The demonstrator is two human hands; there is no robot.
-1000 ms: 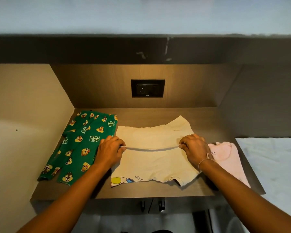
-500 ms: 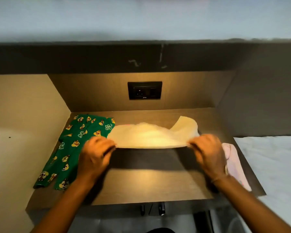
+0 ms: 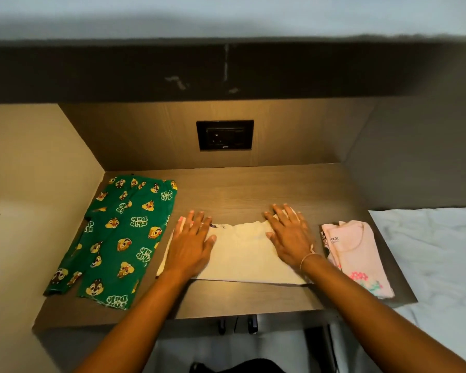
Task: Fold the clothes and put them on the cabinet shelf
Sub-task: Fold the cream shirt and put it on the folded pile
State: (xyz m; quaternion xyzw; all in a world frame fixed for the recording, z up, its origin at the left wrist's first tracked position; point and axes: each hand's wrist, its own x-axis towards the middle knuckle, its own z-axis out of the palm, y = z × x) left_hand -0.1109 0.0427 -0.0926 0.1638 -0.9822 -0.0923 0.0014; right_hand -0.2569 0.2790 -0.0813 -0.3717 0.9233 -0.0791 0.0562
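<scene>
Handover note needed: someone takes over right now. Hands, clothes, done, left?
Left hand: open, flat on the left side of the cream shirt.
Right hand: open, flat on its right side. No grip on anything.
Cream shirt: mid-shelf, folded to a compact rectangle, being pressed flat.
Green Chip 'n Dale pants: left of it, spread out, unfolded.
Pink top: right of it, folded.
All lie on the cabinet shelf.
Left: finish the cream shirt if needed, fold the pants.
</scene>
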